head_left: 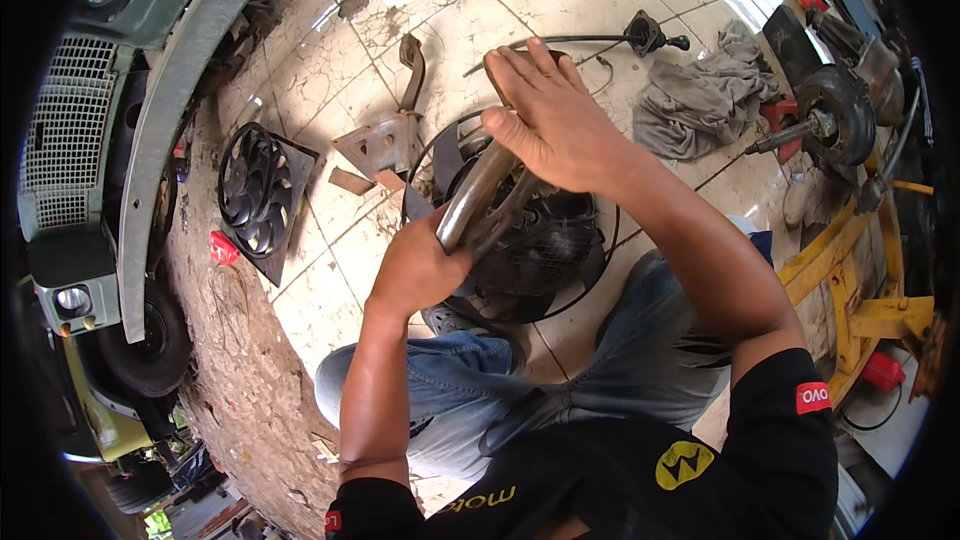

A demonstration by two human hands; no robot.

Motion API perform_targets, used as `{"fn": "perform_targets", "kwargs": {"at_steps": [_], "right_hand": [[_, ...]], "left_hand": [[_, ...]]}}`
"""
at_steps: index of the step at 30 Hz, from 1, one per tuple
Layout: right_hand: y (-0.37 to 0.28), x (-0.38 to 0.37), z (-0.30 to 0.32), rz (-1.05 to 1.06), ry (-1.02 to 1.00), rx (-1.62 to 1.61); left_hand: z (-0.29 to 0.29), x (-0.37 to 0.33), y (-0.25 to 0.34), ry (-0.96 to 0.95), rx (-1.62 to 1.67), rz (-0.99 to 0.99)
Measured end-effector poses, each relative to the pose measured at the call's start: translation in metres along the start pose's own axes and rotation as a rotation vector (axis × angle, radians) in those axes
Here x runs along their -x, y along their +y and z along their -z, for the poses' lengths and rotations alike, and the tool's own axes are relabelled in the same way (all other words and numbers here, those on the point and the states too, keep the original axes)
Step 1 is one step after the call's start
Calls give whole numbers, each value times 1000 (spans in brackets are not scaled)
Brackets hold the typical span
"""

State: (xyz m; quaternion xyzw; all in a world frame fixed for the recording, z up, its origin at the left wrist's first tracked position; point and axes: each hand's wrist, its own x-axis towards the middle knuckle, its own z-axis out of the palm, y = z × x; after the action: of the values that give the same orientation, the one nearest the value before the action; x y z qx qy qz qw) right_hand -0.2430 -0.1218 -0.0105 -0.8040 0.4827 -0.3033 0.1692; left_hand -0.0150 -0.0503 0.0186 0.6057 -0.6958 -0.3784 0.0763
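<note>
My left hand (415, 265) is closed around the lower end of a worn, brownish metal arm (474, 192), which is tilted up and away from me. My right hand (552, 128) lies on the arm's flat upper end with its fingers stretched out. Beneath the metal arm, between my knees, a round black part with a wire mesh (535, 258) rests on the floor, partly hidden by my hands. Left of my hands lies a pedal on a rusty metal bracket (380, 147).
A black fan (255, 190) and a red item (224, 248) lie at the left, near a vehicle's pale bumper (160, 140). Beyond my right hand are a lever with a black boot (648, 35) and a grey rag (700, 100). A yellow metal frame (850, 290) stands at the right.
</note>
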Motion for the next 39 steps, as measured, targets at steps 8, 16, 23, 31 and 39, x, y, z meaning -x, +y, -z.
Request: {"fn": "perform_targets", "kwargs": {"at_steps": [8,16,23,31,39], "right_hand": [[-12,5,8,61,-97,31],[-26,14,2,247,-82,91],[-42,25,-3,275,-59,143],[-26,16,-6,163,64,184],[-22,10,1,194,57,150]], "left_hand": [[-3,-3,-8,-15,18,17],[5,-5,0,-52,-5,18],[0,-7,-6,-11,-35,-144],[-1,-11,-7,-31,-70,-143],[1,-8,9,-5,-62,-47]]}}
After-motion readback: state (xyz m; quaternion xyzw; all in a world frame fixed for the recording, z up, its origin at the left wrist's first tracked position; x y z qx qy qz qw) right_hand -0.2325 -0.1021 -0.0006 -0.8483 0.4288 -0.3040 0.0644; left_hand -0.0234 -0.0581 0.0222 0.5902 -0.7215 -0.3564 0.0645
